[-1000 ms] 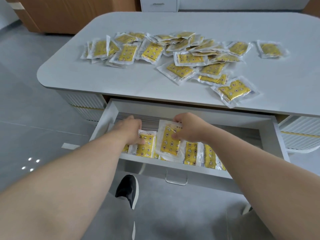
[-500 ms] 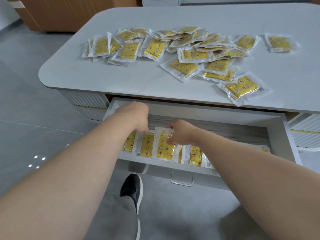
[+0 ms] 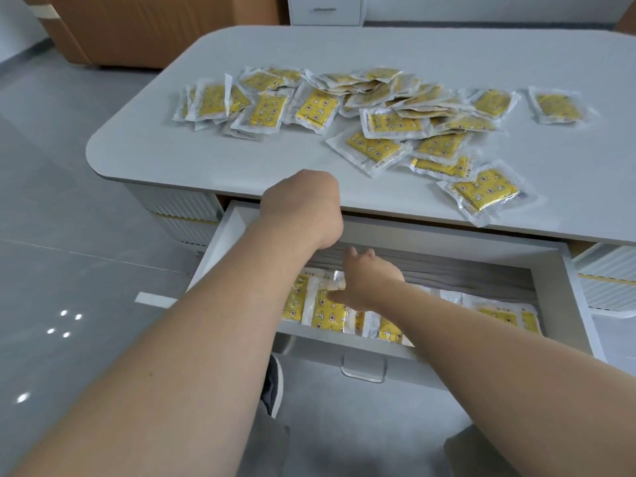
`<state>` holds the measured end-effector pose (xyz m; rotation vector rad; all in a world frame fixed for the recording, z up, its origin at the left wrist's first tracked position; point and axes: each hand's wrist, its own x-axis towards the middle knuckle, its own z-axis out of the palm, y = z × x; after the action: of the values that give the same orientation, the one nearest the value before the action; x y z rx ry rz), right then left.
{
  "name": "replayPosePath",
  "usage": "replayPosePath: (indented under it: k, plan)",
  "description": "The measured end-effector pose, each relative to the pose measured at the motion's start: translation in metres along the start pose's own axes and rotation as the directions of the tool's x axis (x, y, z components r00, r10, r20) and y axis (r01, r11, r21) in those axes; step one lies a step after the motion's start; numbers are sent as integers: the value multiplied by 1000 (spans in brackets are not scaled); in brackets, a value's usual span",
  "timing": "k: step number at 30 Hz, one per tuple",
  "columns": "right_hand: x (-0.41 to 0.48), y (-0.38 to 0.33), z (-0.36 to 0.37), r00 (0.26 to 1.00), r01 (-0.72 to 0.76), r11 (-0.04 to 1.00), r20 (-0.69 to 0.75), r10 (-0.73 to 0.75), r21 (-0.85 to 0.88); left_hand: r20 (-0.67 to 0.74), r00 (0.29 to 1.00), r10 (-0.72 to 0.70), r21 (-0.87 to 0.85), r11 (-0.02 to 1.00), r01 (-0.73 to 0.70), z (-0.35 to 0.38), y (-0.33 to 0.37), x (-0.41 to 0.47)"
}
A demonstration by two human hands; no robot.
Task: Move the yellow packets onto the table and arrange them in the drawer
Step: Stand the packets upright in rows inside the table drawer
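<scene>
Right hand (image 3: 368, 282): down inside the drawer, fingers loose and spread, clasping nothing. Thumb tip rests on a packet of the front row.
Packets in drawer: row of yellow printed packets in clear plastic wrap (image 3: 327, 313), overlapped side by side along the front wall from the left end to about the middle. A few more (image 3: 499, 316) lie toward the right. The arms hide part of the row.
Drawer: white pull-out drawer (image 3: 220, 242), wide open. The grey ribbed liner (image 3: 447, 270) at the back is bare, so I judge there is room to spare.
Left hand (image 3: 303, 208): raised over the drawer's back edge, at the desk's front lip. Only its back shows and the fingers are out of sight, so I cannot tell if it carries anything.
Desk: pale grey round-cornered desk (image 3: 206, 160). A loose heap of the same yellow packets (image 3: 378, 108) is spread across the middle. The nearest packet (image 3: 485, 192) is by the front edge, and a lone packet (image 3: 557, 105) sits apart at far right.
Done: the move to the desk looks complete, with no packets seen elsewhere. The drawer row is begun.
Left: the bulk of the heap is yet to be filed, so well under half is done by my estimate.
</scene>
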<state>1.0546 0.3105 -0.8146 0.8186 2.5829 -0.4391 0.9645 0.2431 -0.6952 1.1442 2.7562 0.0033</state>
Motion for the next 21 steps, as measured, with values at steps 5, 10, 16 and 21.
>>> replayPosePath:
  k: [5,10,16,21]
  plan:
    - [-23,15,-58,984,7,986,-175,23,169,-144,988,51,-154,985,-74,-7,15,0]
    - [-59,57,-96,933,-20,958,-339,120,285,-180,963,202,-188,953,-235,-2,31,10]
    - [-69,101,-111,817,-111,964,-530,228,243,-137,945,296,-89,947,-309,19,52,30]
    - [-69,127,-108,871,-199,968,-425,246,153,-63,956,286,-54,956,-290,31,59,46]
